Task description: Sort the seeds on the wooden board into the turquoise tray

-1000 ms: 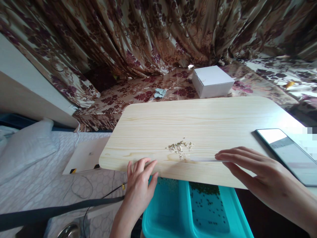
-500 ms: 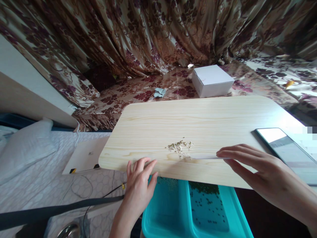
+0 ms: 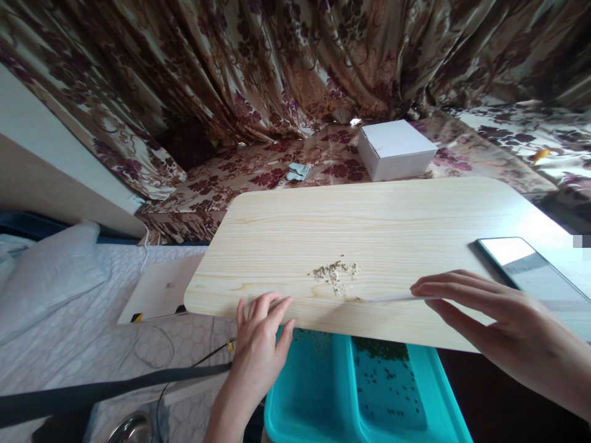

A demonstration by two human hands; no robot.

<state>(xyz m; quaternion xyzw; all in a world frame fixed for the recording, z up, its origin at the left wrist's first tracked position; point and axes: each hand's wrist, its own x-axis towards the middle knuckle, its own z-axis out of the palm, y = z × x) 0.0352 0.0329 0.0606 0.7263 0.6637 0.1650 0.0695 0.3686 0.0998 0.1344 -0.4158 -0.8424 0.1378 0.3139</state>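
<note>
My right hand [image 3: 489, 317] pinches a thin, pale stick [image 3: 392, 299] between thumb and fingers, low over the wooden tabletop [image 3: 397, 227]. The stick points left, with a small dark grain at its tip, just to the right of and nearer me than a loose patch of mixed white and greenish grains [image 3: 336, 275]. My left hand [image 3: 261, 338] rests at the table's near edge, fingers spread and holding nothing. Below that edge sits a turquoise divided tray [image 3: 348, 394]. Dark green grains lie in its right compartment; fine pale ones show at the back of the left.
A phone [image 3: 530, 271] lies on the right of the table. Behind stands a white box [image 3: 397, 147] on floral cloth, near a small crumpled light-blue cloth [image 3: 298, 172]. To the left are a bed [image 3: 111, 289] and a dark bar [image 3: 115, 391].
My right hand has moved slightly right and toward me, drawing the stick's tip and a grain away from the patch. My left hand has stayed in place.
</note>
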